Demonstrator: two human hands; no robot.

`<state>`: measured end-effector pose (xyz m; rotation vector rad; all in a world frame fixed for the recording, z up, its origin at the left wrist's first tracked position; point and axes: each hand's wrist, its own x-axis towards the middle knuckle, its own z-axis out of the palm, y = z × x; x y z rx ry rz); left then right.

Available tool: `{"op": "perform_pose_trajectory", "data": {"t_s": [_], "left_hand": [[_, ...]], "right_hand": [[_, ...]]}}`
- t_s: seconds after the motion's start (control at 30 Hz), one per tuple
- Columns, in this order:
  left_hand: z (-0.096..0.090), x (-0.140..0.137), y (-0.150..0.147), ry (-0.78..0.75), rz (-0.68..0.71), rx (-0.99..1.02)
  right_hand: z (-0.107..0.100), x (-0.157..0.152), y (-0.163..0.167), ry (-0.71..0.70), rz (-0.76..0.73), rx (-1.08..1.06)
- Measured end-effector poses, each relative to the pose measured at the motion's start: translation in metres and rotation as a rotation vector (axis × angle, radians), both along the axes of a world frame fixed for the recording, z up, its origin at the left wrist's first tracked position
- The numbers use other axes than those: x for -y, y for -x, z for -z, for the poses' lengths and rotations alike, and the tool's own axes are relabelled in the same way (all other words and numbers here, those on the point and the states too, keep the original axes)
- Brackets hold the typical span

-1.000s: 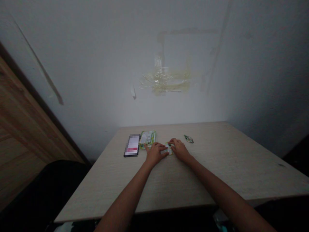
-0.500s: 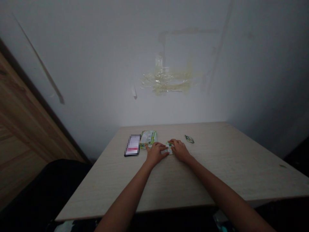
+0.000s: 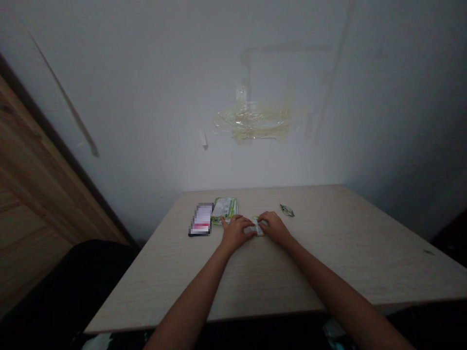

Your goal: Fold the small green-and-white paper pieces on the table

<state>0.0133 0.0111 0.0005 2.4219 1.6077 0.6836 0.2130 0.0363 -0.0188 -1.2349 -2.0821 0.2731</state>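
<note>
A small green-and-white packet [image 3: 258,227] lies on the table between my two hands. My left hand [image 3: 235,234] holds its left edge with thumb and forefinger, while the other fingers spread out over the table towards the left. On the opposite side, my right hand [image 3: 275,227] has its fingers curled and grips the packet's right edge. The fingers cover part of the packet, and its print is too small to read. Just beyond my left hand is a larger green-and-white packet [image 3: 225,208], lying flat.
A phone [image 3: 200,219] with a blurred-out screen lies left of the larger packet. A crumpled green wrapper piece [image 3: 287,210] sits at the back right of the pale wooden table [image 3: 328,243]. Behind it rises a wall [image 3: 146,97] with tape remnants. A dark scrap [image 3: 429,252] is near the right edge.
My right hand's fingers have drawn in slightly towards me and curled more, and the small packet has shifted a little nearer. My left hand stays nearly in place.
</note>
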Motion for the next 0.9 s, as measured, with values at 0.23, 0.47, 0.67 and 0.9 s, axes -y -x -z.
{"op": "perform_pose_trajectory", "data": {"t_s": [0.23,0.47,0.67,0.9], "left_hand": [[0.0016,-0.0006,-0.0004,-0.005,0.004,0.032],[-0.001,0.0,-0.0009,0.02,0.005,0.032],[-0.002,0.0001,-0.0008,0.018,0.002,0.017],[-0.0014,-0.0006,0.0004,-0.007,-0.005,-0.009]], "right_hand": [[-0.0014,-0.0004,0.0024,0.022,0.039,0.041],[-0.0041,-0.0005,0.0027,0.037,0.06,0.024],[-0.0056,0.0002,0.0001,0.078,0.046,0.029],[-0.0077,0.0045,-0.0026,0.055,-0.023,0.032]]}}
